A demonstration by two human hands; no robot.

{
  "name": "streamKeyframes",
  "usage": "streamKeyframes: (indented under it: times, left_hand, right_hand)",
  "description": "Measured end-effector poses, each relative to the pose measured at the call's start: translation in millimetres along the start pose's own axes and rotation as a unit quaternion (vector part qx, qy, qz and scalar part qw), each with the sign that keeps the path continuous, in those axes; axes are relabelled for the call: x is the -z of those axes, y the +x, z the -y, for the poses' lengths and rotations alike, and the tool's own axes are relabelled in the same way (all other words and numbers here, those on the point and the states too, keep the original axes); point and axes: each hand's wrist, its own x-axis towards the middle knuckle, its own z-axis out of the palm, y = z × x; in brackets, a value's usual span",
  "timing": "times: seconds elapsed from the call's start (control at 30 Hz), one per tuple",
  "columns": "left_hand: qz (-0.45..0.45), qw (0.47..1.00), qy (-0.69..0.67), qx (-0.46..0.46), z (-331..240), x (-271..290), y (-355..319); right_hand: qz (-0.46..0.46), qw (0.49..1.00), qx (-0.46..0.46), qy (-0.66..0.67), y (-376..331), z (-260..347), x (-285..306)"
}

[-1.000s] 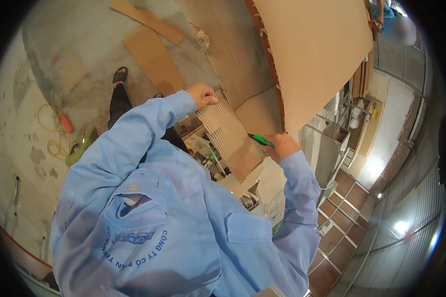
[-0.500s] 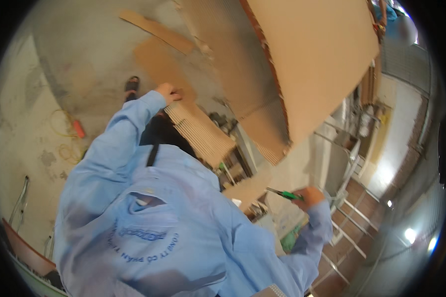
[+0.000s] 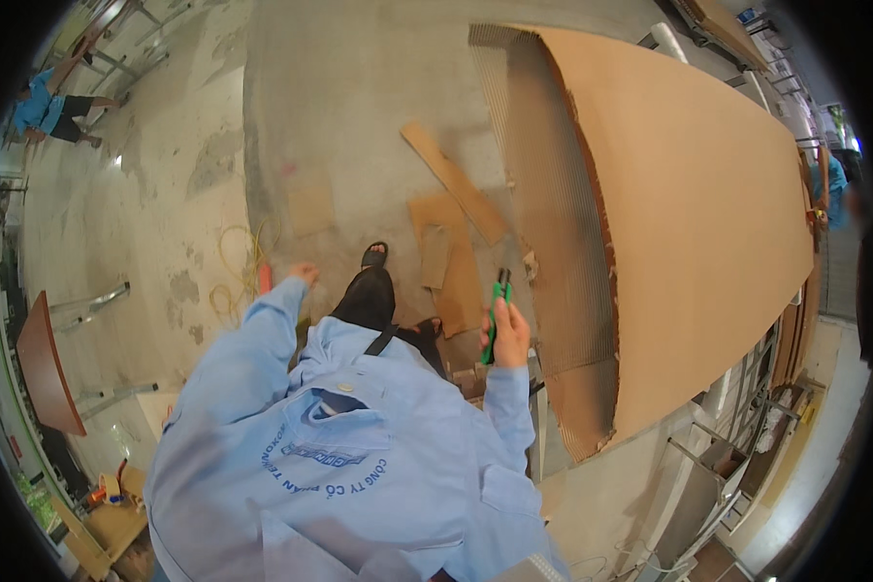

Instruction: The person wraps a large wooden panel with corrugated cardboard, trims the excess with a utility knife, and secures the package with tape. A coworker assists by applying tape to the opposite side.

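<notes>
My right hand is closed around a green utility knife, held upright in front of my body. Over to the left, my left hand hangs beside my leg with its fingers loosely bent, and nothing shows in it. A large brown cardboard sheet takes up the right side, its ragged cut edge facing me. Along that edge lies a ribbed, darker cardboard strip. Offcuts lie on the floor near my feet: a long strip, a wider piece and a small piece on top of it.
A yellow cord and an orange-red object lie on the floor left of me. A brown-topped table is farther left. Metal frames stand at the lower right. One person is far left, another far right.
My left hand has let go of a ribbed cardboard piece and moved down to my left side. My right hand has brought the knife up in front of me. The view has turned.
</notes>
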Motion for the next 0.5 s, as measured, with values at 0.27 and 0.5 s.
streamKeyframes:
  times: [0.27,0.5]
  left_hand:
    - [-0.033,0.985,-0.095,0.139,17.8,56.9,15.2]
    - [-0.008,0.979,-0.121,0.163,-32.5,162.9,91.0]
  right_hand:
    - [0.118,0.979,0.149,-0.072,125.7,100.2,-92.6]
    - [0.203,0.966,0.093,-0.13,214.0,172.1,-212.8]
